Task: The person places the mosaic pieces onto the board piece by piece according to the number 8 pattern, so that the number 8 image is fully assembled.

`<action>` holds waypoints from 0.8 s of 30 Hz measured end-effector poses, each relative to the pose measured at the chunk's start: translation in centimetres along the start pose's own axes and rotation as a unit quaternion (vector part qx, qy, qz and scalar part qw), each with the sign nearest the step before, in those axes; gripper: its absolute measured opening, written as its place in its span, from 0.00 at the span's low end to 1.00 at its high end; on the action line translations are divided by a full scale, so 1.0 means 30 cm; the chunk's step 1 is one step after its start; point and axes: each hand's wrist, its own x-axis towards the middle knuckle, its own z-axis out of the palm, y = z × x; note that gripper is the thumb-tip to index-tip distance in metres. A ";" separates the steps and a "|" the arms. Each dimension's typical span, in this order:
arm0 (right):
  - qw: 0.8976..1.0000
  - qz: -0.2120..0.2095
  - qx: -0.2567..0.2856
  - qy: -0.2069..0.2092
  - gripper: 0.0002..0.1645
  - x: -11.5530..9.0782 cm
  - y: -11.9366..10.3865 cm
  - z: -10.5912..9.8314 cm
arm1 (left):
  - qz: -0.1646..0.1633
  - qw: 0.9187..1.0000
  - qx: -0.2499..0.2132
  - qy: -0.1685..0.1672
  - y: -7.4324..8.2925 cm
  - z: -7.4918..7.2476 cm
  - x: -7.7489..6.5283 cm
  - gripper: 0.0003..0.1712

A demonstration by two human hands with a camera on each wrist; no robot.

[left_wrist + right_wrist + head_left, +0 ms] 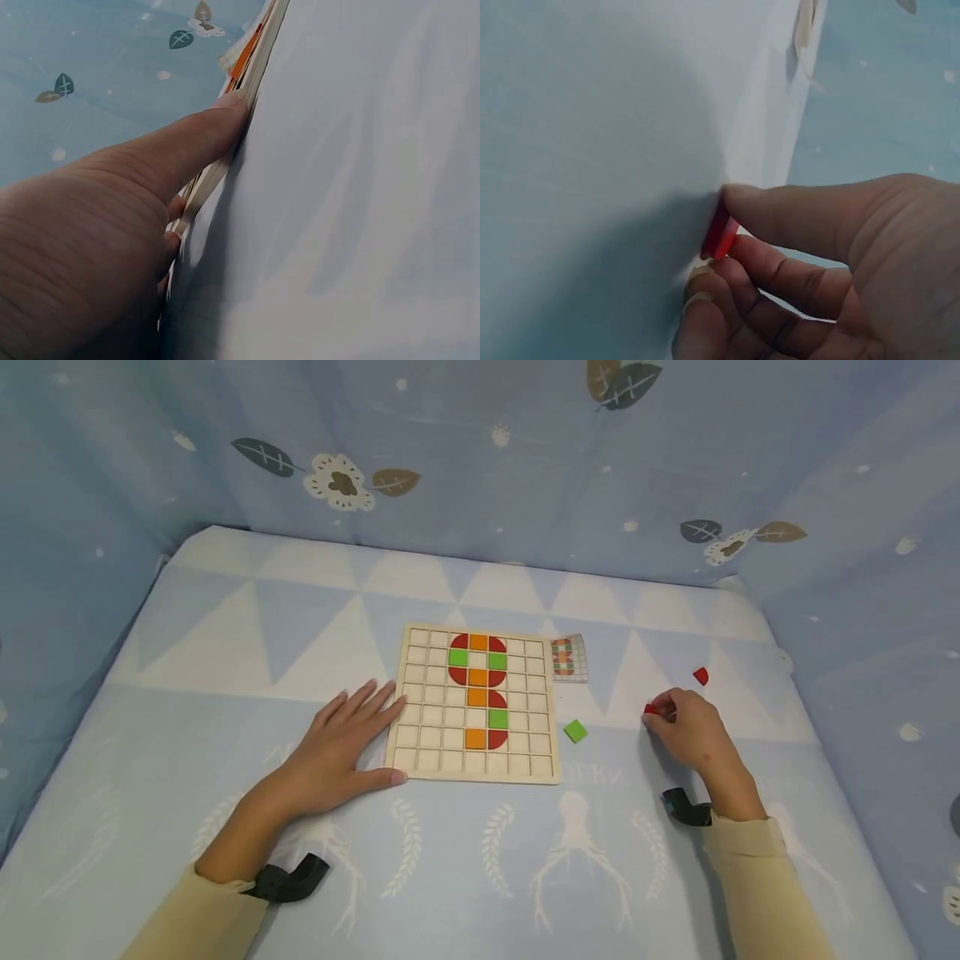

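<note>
A square wooden grid board [442, 762] lies mid-table, with red quarter-round, orange and green square tiles set in its cells. My left hand [337, 747] has its fingers spread, thumb and fingertips touching the board's left edge; in the left wrist view the thumb [202, 139] lies along that edge. Off to the right, my right hand [686, 727] pinches a red tile [721, 232] between thumb and fingers, close over the table. Beyond that hand lies another red quarter-round tile [701, 676]. A loose green square tile [575, 731] rests between the board and the right hand.
A small pattern card [572, 658] showing a coloured grid design lies against the board's right side. Patterned cloth [450, 852] covers the table, and blue curtains [480, 468] hang behind and at both sides. Black wrist devices [291, 881] sit at both cuffs.
</note>
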 end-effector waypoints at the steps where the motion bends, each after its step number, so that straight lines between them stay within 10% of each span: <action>1: 1.000 0.010 0.001 -0.006 0.18 0.000 0.005 -0.005 | 0.000 1.000 0.001 0.000 0.001 0.001 0.003 0.58; 10: 0.998 0.056 0.015 -0.028 0.20 -0.002 0.030 -0.008 | 0.001 1.000 -0.003 -0.002 0.018 -0.007 0.014 0.58; 24: 0.999 -0.020 0.024 0.012 0.08 -0.015 -0.050 0.002 | -0.005 1.000 -0.006 0.001 0.018 -0.009 -0.005 0.58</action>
